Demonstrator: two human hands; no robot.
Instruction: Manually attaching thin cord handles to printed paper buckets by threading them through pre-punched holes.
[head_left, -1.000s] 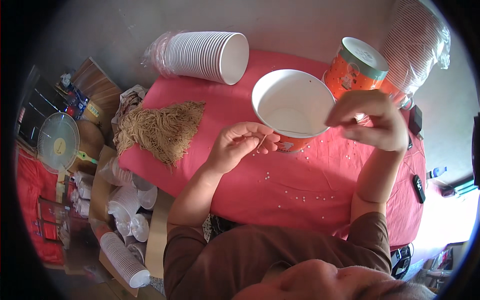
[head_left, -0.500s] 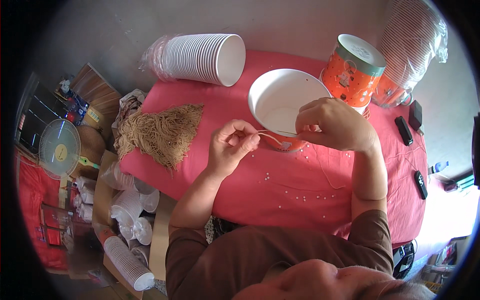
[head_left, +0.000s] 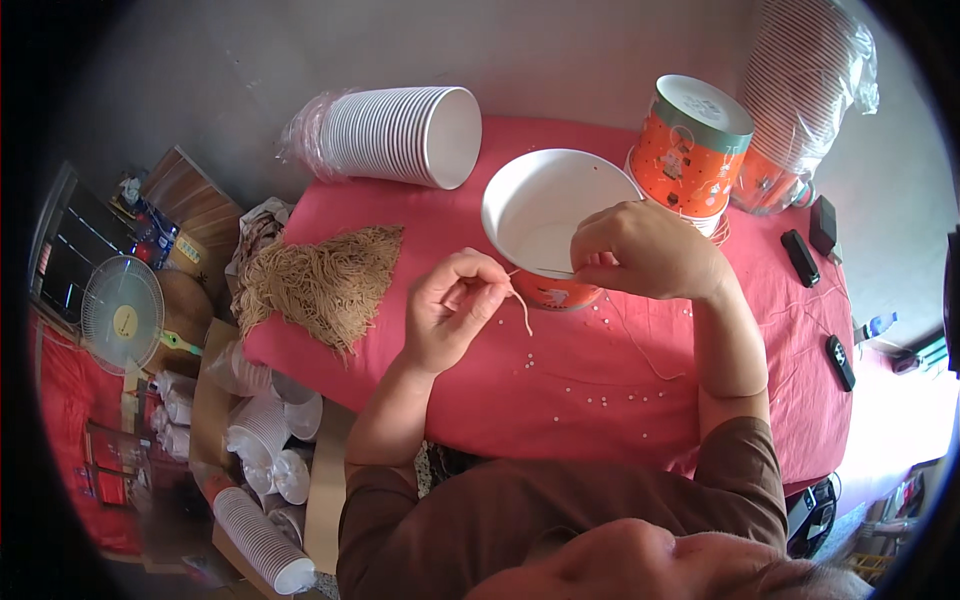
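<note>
Nearest, left hand [head_left: 455, 315] over the red table [head_left: 560, 410], fingertips pinched on a short beige string [head_left: 520, 305], its loose end hanging toward the cloth. Just beyond, right hand [head_left: 640, 250] curled at the near rim of the white bowl [head_left: 550, 215], fingers pressed together there; whether pinching the string's other end, cannot tell. Bowl tilted, mouth up, resting on the table between both hands. Small white beads [head_left: 610, 385] scattered on the cloth near the bowl. Left of the hands, a heap of beige strings [head_left: 320, 285]. Farther back, a sleeve of stacked bowls [head_left: 400, 135] lying on its side, and an orange tub [head_left: 690, 145] upright behind the bowl.
</note>
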